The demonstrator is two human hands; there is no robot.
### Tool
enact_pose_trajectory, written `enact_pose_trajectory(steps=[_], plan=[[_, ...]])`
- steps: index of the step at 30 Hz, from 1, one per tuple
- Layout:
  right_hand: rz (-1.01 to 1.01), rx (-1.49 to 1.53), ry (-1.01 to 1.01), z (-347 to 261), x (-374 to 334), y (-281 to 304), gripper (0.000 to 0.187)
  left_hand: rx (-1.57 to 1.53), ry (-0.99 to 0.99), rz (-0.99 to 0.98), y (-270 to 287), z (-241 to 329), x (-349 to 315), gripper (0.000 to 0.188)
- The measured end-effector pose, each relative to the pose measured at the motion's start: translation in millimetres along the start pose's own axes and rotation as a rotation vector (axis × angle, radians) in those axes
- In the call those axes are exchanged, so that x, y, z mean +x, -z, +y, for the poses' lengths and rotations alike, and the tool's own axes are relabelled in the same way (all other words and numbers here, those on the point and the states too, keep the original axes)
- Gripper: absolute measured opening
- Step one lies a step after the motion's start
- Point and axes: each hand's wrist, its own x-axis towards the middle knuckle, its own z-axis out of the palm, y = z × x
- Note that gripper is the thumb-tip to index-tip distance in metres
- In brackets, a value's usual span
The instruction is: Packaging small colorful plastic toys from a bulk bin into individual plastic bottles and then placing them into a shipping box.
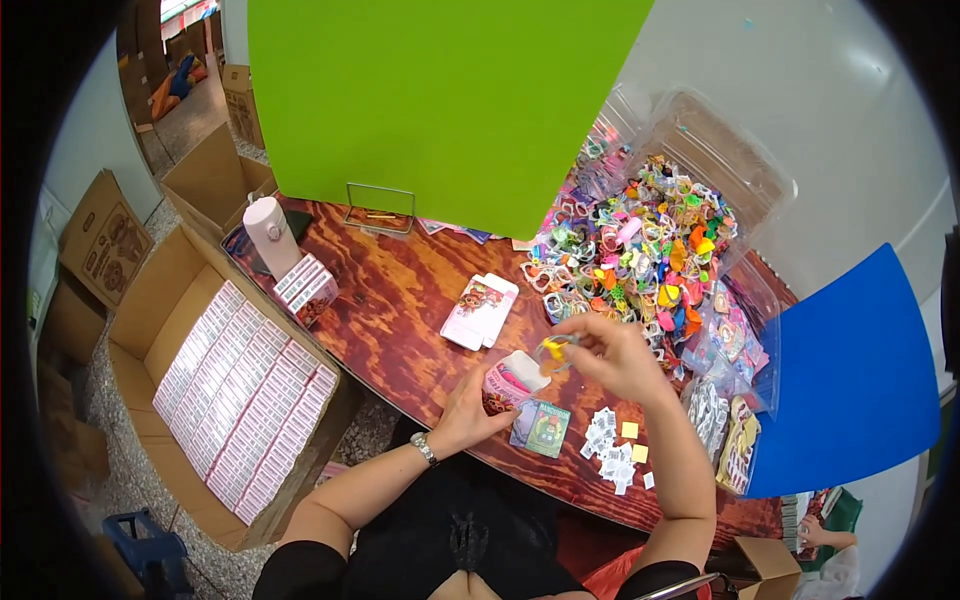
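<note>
Two hands (470, 405) (610, 355) at work: left fingers (492, 398) wrapped round small open pink box (512, 382), mouth tilted up toward the right hand; right fingertips (568, 345) pinched narrow on small yellow plastic toy (553, 350), just above that mouth. Probably light, stiff, a little slippery; best pinched at its edges. Too small for judging long axis or heading.

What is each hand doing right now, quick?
Left hand: closed around the small open pink box, holding it.
Right hand: fingertips pinching a small yellow toy piece.
</note>
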Motion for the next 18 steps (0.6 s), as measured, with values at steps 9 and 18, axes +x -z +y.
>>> enact_pose_trajectory(steps=[9,18], plan=[[-0.119,0.051,0.022,1,4,-37,0.025,-0.066,-0.075,0.051,7,0,-7,0.079],[-0.115,0.001,0.076,-1,3,-47,0.026,-0.083,-0.088,0.067,10,1,-11,0.079]])
